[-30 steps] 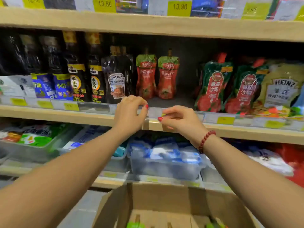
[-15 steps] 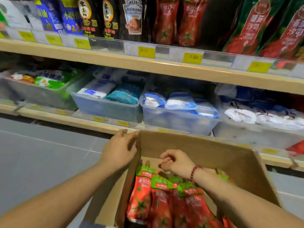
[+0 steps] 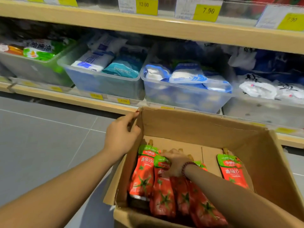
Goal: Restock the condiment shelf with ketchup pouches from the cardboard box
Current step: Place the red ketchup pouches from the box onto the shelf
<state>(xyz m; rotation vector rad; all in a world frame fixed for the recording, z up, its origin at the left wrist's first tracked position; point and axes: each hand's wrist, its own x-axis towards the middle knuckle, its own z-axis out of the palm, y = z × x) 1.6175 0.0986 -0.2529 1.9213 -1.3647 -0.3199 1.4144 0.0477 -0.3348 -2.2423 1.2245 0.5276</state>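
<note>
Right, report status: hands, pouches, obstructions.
Left hand gripping brown cardboard box corner flap. Right hand closing on red ketchup pouches inside. Nothing obstructing.

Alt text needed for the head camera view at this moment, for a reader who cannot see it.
The right hand reaches into an open cardboard box and closes around the tops of ketchup pouches, while the left hand grips the box's corner. Clear bins of bagged goods line the shelf behind.
</note>
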